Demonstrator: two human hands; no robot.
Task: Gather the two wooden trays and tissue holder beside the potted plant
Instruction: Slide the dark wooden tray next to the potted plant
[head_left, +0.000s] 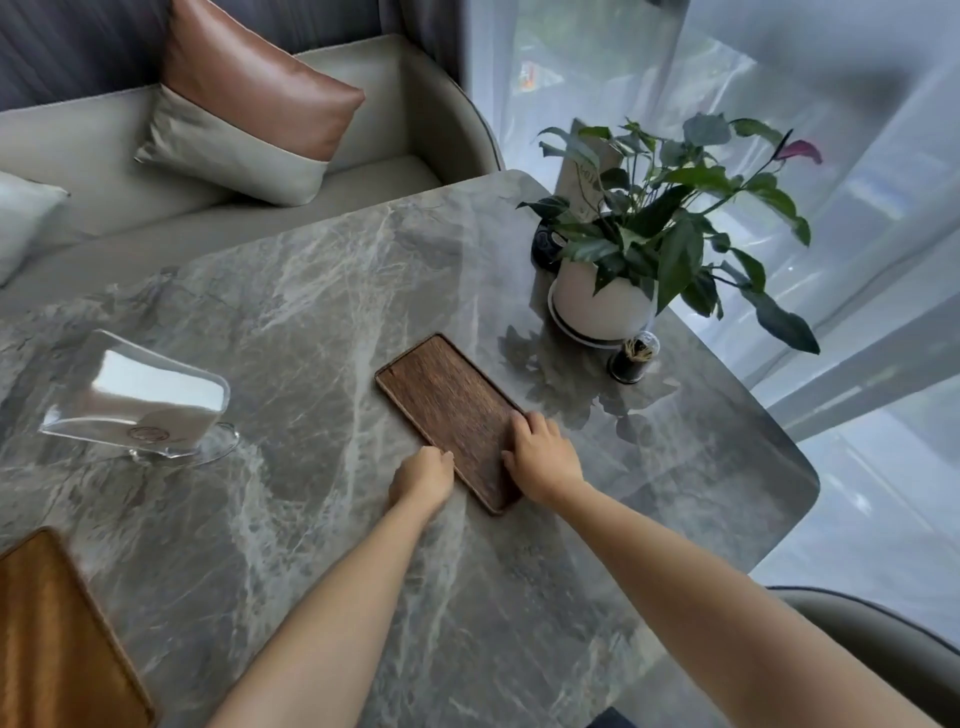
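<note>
Both hands grip the near end of the dark wooden tray, which lies flat on the grey marble bench — the left hand curled against its left long edge, the right hand with fingers laid over the right edge and onto the tray's floor. The tray's far end points toward the potted plant in its white pot and lies near it, not touching. A toothpick jar stands just beside the pot. The clear acrylic tissue holder sits well apart at the left. The lighter wooden tray lies at the near left corner — partly out of view.
</note>
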